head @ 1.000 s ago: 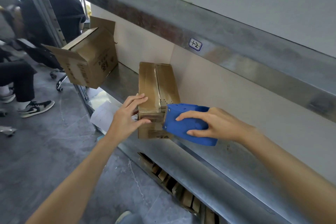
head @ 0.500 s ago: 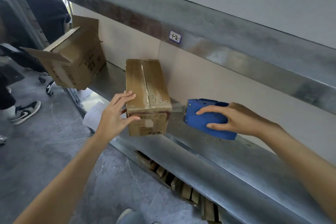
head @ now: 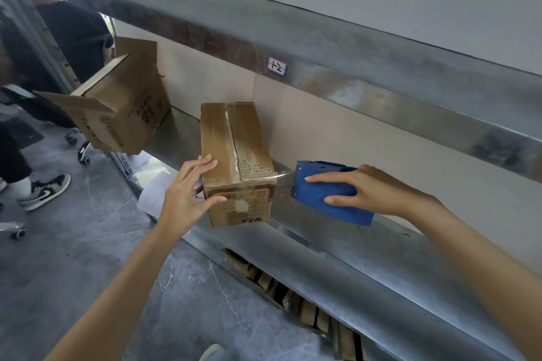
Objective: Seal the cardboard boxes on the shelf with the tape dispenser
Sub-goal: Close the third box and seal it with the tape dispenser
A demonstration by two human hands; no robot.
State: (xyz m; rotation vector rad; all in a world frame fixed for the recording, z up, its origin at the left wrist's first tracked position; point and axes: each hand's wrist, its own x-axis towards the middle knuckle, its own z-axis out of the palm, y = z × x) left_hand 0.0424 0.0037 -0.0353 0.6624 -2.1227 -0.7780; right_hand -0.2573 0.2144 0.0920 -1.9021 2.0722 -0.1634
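A long closed cardboard box (head: 234,149) lies on the metal shelf (head: 366,252), its near end sticking out over the front edge. My left hand (head: 190,193) presses against the box's near left corner, thumb on the front face. My right hand (head: 369,190) grips the blue tape dispenser (head: 325,193) just right of the box. A strip of clear tape (head: 283,177) stretches from the box's near right top edge to the dispenser. A second cardboard box (head: 117,108) with open flaps sits at the shelf's left end.
An upper shelf beam (head: 322,47) with a label "1-2" (head: 276,66) hangs above. Flattened cardboard (head: 293,293) is stored below the shelf. A seated person's leg and sneaker (head: 44,190) and chair wheels are on the grey floor at left. White paper (head: 155,193) lies behind my left hand.
My right hand has pulled the dispenser off the box's near end and away to the right, drawing tape out. My left hand stays on the box's corner.
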